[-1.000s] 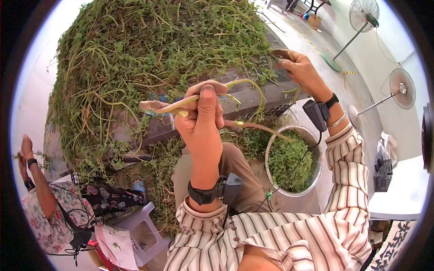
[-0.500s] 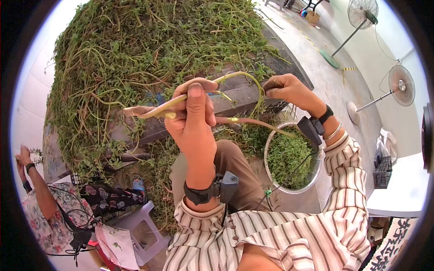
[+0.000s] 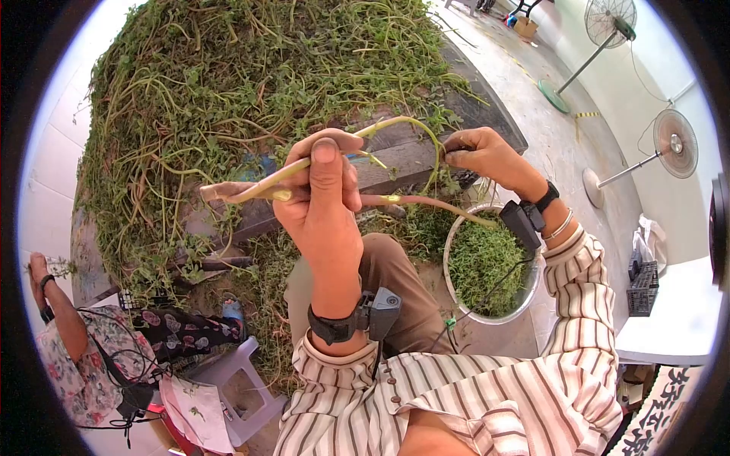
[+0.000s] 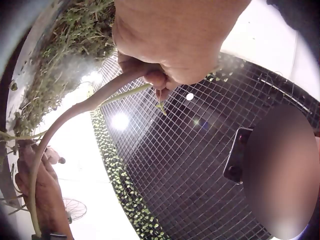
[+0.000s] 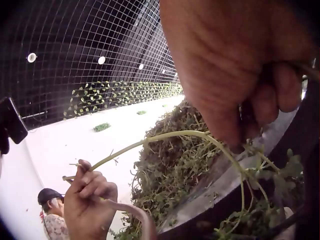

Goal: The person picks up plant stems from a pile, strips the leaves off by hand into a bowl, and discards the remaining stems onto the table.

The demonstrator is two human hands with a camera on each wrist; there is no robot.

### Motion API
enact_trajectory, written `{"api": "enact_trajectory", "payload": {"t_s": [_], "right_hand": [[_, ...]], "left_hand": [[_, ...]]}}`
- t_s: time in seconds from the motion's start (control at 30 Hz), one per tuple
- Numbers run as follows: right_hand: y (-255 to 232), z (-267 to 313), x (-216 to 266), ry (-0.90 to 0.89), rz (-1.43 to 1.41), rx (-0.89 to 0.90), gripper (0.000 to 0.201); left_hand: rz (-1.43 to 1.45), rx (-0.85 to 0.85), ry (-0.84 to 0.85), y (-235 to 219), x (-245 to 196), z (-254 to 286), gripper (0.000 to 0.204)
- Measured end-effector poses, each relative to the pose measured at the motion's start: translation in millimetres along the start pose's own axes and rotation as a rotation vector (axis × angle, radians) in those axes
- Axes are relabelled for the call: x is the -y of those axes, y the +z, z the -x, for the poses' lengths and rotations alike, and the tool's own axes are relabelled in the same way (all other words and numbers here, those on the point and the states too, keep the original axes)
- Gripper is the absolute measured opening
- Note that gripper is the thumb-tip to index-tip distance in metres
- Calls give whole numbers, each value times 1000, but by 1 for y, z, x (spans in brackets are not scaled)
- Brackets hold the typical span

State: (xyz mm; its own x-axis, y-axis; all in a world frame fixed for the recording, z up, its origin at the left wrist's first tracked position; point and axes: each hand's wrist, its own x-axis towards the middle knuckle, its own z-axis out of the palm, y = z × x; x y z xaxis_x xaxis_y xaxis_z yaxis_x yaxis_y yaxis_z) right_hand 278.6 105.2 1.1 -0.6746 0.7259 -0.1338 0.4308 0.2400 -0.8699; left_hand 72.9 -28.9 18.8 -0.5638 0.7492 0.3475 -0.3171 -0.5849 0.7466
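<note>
My left hand (image 3: 325, 205) grips several thick stems, thumb on top; a pale green stem (image 3: 411, 119) arches from it toward the right, and a brownish stem (image 3: 426, 201) runs out below. My right hand (image 3: 487, 158) pinches the arched stem near its leafy end. In the right wrist view the green stem (image 5: 172, 134) spans from the left hand (image 5: 92, 205) to the right hand's fingers, with leaves (image 5: 285, 185) hanging below them. The left wrist view shows the brown stem (image 4: 70, 112) curving down past the right hand (image 4: 45, 195).
A large heap of leafy stems (image 3: 251, 76) covers the dark table (image 3: 487, 99). A metal basin (image 3: 454, 292) of green pieces (image 3: 487, 266) stands below my right hand. Another person (image 3: 76, 342) is at the left by a pale stool (image 3: 255, 410); fans (image 3: 675, 144) stand at the right.
My right hand has come down and left from the table's edge to the arched stem and now pinches it. My left hand has shifted slightly left, still gripping the stems.
</note>
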Motion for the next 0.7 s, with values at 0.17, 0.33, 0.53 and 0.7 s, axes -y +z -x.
{"api": "enact_trajectory", "payload": {"t_s": [0.17,0.33,0.53,0.7], "right_hand": [[1,7,9,143,-22,-146,18],[-3,11,0,173,-69,-163,19],[-5,17,-1,29,30,-229,18],[-16,20,-13,-62,166,-268,17]], "left_hand": [[19,-31,13,-1,-1,-1,24],[48,-27,30,-2,-2,-1,24],[54,-9,38,-3,-1,-1,24],[40,-40,19,0,2,-1,24]]}}
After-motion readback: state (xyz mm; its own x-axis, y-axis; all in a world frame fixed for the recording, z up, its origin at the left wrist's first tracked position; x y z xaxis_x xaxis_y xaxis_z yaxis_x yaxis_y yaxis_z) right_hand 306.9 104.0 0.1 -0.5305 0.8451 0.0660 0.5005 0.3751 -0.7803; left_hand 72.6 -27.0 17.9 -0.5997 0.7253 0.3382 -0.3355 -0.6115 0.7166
